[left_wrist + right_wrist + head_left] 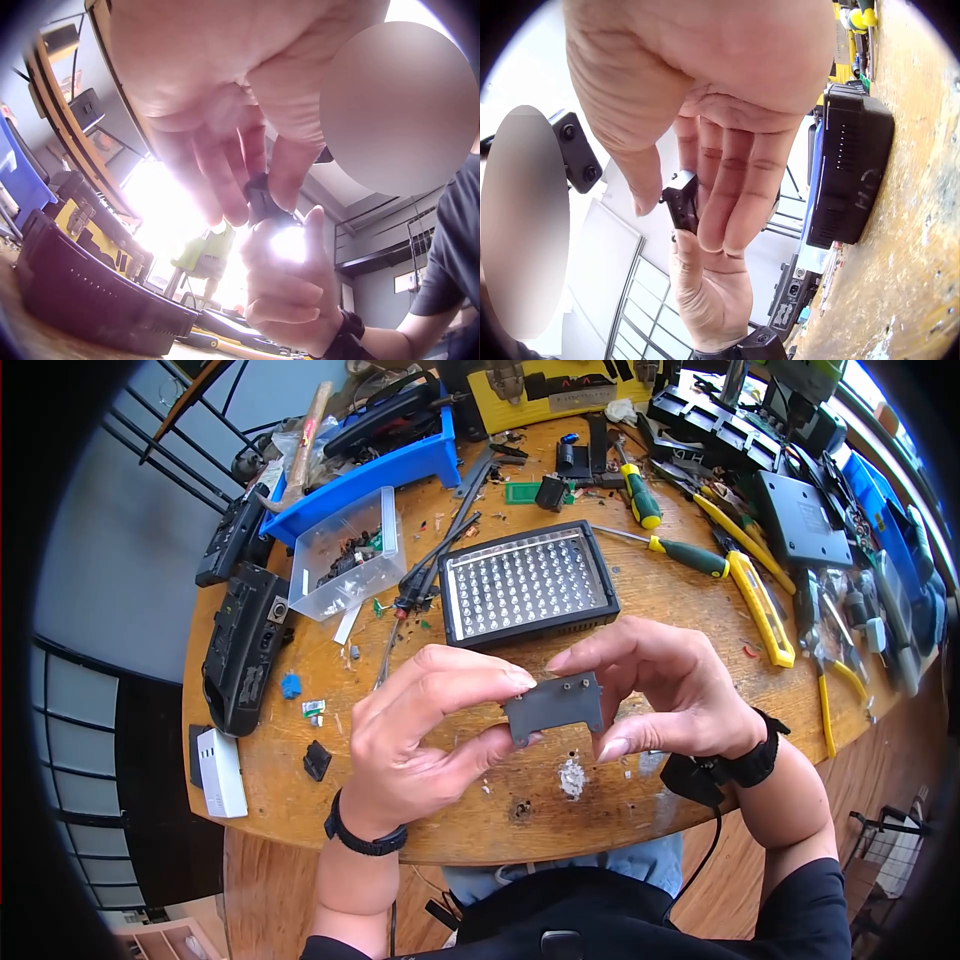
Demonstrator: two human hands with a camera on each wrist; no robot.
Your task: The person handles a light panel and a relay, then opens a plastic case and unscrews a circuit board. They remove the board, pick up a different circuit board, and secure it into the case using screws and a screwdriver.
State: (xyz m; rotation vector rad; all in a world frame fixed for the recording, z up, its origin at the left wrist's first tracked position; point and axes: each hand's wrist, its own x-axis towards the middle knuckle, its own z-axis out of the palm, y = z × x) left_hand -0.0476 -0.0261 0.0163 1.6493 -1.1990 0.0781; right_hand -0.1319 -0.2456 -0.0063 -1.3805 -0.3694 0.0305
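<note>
A small dark grey plastic piece [548, 710], with a notched lower edge and two small screws or pins near its top right corner, is held up above the workbench. My left hand [425, 725] pinches its left end between thumb and fingers. My right hand [670, 690] holds it from the other end, index fingertip at the top edge and thumb at the lower right corner. In the right wrist view the dark piece [681, 201] lies between the right thumb and fingers. Just beyond the hands is a black-framed LED light panel [530, 585], its lamps facing up.
A clear plastic box [345, 555] of small parts and a blue bin [370, 475] stand at the left. Screwdrivers [690, 557], a yellow cutter [760, 610] and pliers lie at the right. Small debris is scattered over the wooden workbench [450, 840]. A white power adapter [221, 773] sits at the left edge.
</note>
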